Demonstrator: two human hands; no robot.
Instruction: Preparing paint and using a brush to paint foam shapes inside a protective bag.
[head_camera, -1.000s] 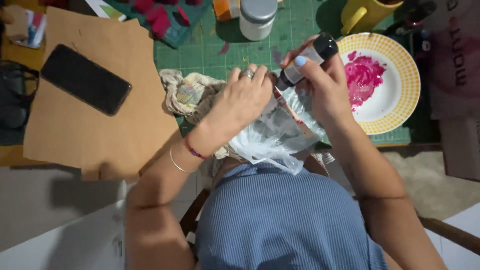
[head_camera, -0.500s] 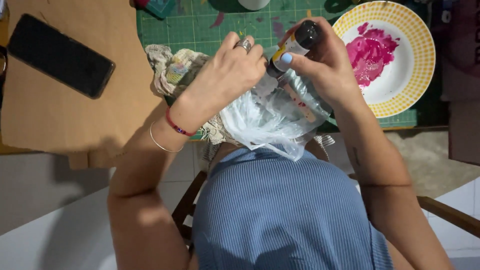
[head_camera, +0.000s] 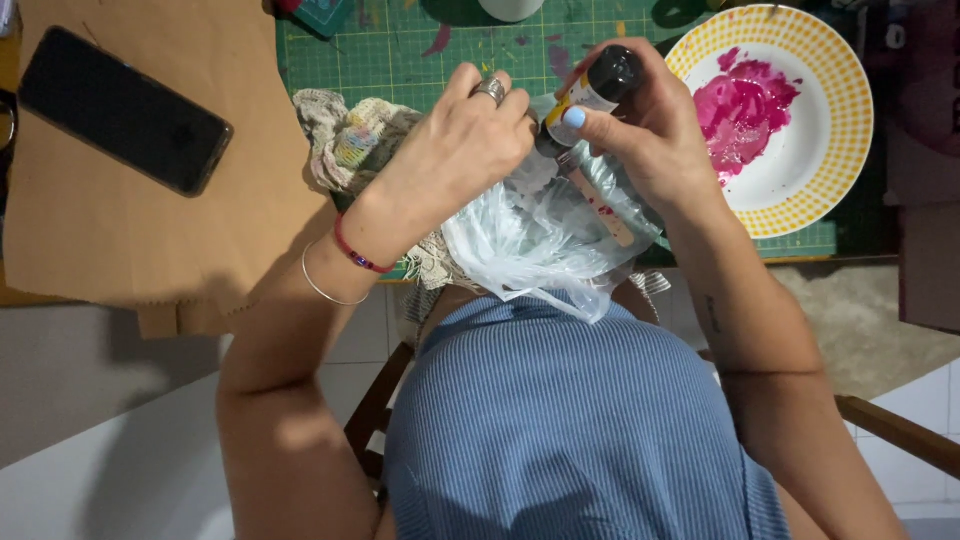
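Small dark bottle (head_camera: 590, 95), black cap, yellow-white label, over the cutting mat near table's front edge. Right hand (head_camera: 650, 140) fingers wrapped round it; left hand (head_camera: 455, 150) fingers pinch its lower end. Camera view shifted since earlier; grip unchanged.

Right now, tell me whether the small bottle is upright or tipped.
Tipped. The bottle slants in the right hand, black end up toward the plate, lower end at the left hand above the bag.

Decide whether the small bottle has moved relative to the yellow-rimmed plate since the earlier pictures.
Cannot tell: the camera shifted. The small bottle sits just left of the yellow-rimmed plate, as before.
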